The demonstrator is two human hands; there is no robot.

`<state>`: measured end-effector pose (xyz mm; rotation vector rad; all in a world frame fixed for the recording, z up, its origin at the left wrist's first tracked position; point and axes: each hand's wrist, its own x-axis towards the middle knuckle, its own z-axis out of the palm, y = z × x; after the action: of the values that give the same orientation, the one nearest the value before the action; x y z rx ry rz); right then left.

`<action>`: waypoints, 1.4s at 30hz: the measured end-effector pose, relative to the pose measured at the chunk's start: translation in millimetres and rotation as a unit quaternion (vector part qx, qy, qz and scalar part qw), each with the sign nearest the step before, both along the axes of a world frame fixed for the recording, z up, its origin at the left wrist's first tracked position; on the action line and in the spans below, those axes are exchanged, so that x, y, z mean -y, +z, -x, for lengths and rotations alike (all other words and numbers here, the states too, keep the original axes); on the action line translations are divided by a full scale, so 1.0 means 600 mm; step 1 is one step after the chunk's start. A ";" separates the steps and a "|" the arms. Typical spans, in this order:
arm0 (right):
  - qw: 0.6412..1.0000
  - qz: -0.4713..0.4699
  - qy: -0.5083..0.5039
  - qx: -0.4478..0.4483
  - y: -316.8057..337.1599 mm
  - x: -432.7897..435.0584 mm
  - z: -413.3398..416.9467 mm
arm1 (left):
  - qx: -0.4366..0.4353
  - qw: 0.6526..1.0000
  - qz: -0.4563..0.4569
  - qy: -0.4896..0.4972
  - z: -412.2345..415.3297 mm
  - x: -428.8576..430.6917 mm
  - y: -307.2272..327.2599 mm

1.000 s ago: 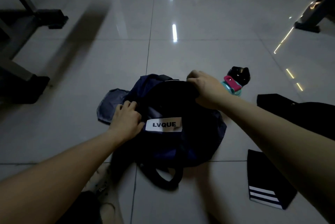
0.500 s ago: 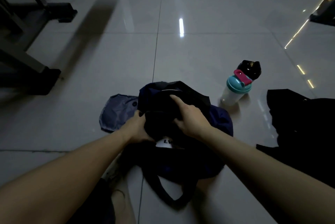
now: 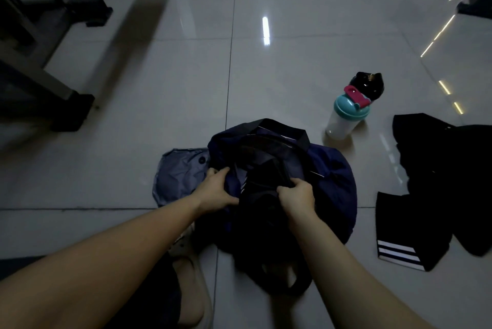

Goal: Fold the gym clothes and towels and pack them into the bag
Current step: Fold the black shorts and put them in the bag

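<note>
A navy gym bag [image 3: 335, 184] with black handles lies on the tiled floor in front of me, its mouth spread apart. My left hand [image 3: 217, 191] grips the bag's near left rim. My right hand [image 3: 296, 195] grips the dark fabric at the near right of the opening. Dark cloth with thin white stripes shows inside the bag, between my hands. A grey-blue pouch [image 3: 181, 176] sticks out at the bag's left side. Black clothes [image 3: 447, 176] lie on the floor to the right, with a folded black piece with white stripes [image 3: 404, 235] in front of them.
A shaker bottle [image 3: 346, 118] with a teal lid and pink flap stands behind the bag's right end, a shiny black object [image 3: 368, 83] behind it. Gym machine frames with black feet [image 3: 72, 113] stand at the far left. My foot [image 3: 191, 288] is beside the bag's near strap.
Both hands have moved from the top of the bag to the rims of its opening and pulled it apart. The white label is no longer in sight. The camera has tilted.
</note>
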<state>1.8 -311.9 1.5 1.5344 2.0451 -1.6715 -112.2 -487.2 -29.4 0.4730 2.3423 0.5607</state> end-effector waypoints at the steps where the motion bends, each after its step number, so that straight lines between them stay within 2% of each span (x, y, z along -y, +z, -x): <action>1: 1.000 0.002 -0.012 0.008 0.000 -0.005 -0.004 | -0.001 1.000 -0.005 0.004 -0.004 0.000 0.004; 3: 0.999 0.018 -0.033 0.021 0.006 -0.016 -0.010 | -0.020 0.999 -0.021 0.016 -0.008 -0.002 0.013; 5: 0.998 0.033 -0.038 0.031 0.010 -0.025 -0.015 | -0.116 0.993 0.002 -0.013 -0.003 -0.007 0.033; 6: 0.998 0.033 -0.034 0.034 0.013 -0.028 -0.016 | -0.203 0.977 0.038 -0.042 0.004 -0.012 0.043; 8: 0.999 0.022 -0.012 0.042 0.017 -0.027 -0.016 | -0.362 0.924 0.081 -0.096 0.028 -0.030 0.062; 10: 0.998 0.003 0.024 0.054 0.018 -0.022 -0.014 | -0.441 0.879 0.044 -0.177 0.057 -0.063 0.076; 12: 0.996 -0.021 0.059 0.066 0.016 -0.016 -0.014 | -0.420 0.869 0.038 -0.260 0.084 -0.102 0.081; 16: 0.988 -0.064 0.105 0.099 0.013 -0.014 -0.024 | -0.316 0.879 0.167 -0.315 0.131 -0.158 0.044; 20: 0.982 -0.103 0.124 0.100 0.015 -0.034 -0.033 | -0.316 0.865 0.208 -0.331 0.149 -0.166 0.013; 24: 0.978 -0.141 0.131 0.081 0.032 -0.056 -0.036 | -0.290 0.892 0.193 -0.287 0.160 -0.164 0.010; 27: 0.974 -0.171 0.136 0.061 0.047 -0.074 -0.031 | -0.244 0.937 0.138 -0.210 0.162 -0.165 0.010; 29: 0.967 -0.209 0.136 0.048 0.059 -0.089 -0.027 | -0.205 0.968 0.069 -0.130 0.158 -0.160 0.016; 32: 0.949 -0.285 0.132 0.021 0.074 -0.120 -0.019 | -0.147 0.988 -0.037 0.023 0.149 -0.160 0.033; 34: 0.936 -0.326 0.132 0.012 0.081 -0.138 -0.014 | -0.091 0.978 -0.107 0.153 0.138 -0.174 0.055; 35: 0.930 -0.345 0.130 0.006 0.085 -0.145 -0.012 | -0.061 0.959 -0.155 0.230 0.131 -0.185 0.065; 37: 0.920 -0.372 0.122 -0.015 0.096 -0.157 -0.009 | 0.016 0.898 -0.236 0.372 0.112 -0.208 0.079; 39: 0.920 -0.375 0.113 -0.035 0.105 -0.169 -0.008 | 0.076 0.853 -0.267 0.443 0.093 -0.220 0.086; 40: 0.925 -0.363 0.107 -0.039 0.107 -0.176 -0.008 | 0.088 0.853 -0.256 0.446 0.087 -0.220 0.086; 41: 0.932 -0.346 0.103 -0.038 0.106 -0.183 -0.010 | 0.081 0.872 -0.226 0.426 0.084 -0.215 0.085; 42: 0.939 -0.328 0.104 -0.031 0.103 -0.190 -0.013 | 0.049 0.908 -0.174 0.379 0.085 -0.204 0.082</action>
<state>9.4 -198.1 63.4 1.3293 2.8642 -1.0148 -163.1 -365.0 20.1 -0.3503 2.2769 1.3374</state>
